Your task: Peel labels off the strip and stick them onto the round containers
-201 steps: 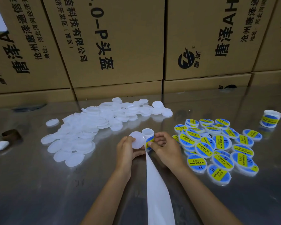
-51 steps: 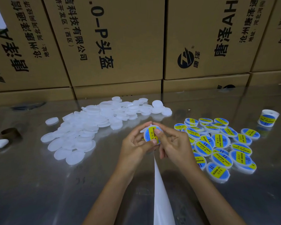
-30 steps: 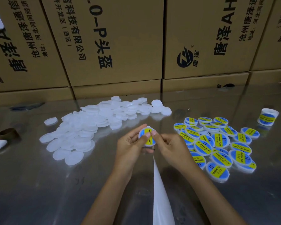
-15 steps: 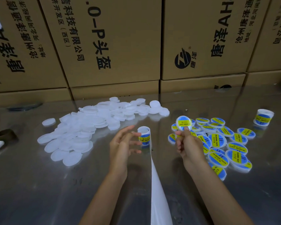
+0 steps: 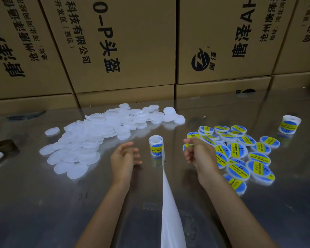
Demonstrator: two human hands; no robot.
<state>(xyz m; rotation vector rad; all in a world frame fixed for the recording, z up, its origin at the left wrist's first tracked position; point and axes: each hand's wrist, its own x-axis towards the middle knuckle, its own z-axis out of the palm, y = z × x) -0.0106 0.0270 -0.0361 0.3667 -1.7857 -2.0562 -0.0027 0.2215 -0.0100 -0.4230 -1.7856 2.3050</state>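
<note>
- The left hand hovers just above the bench, fingers loosely spread and holding nothing.
- The right hand has its fingers loosely curled at the 9 o'clock edge of the labelled pile; I see nothing in them.
- A label roll stands upright between the hands, and its bare white backing strip trails toward 6 o'clock.
- Plain white round containers lie heaped at 10 o'clock of the left hand.
- Labelled containers, blue and yellow, cluster at 3 o'clock of the right hand, some overlapping.
- A second label roll stands at 2 o'clock, well apart from the pile.
- Printed cardboard boxes wall the bench's far side at 12 o'clock.
</note>
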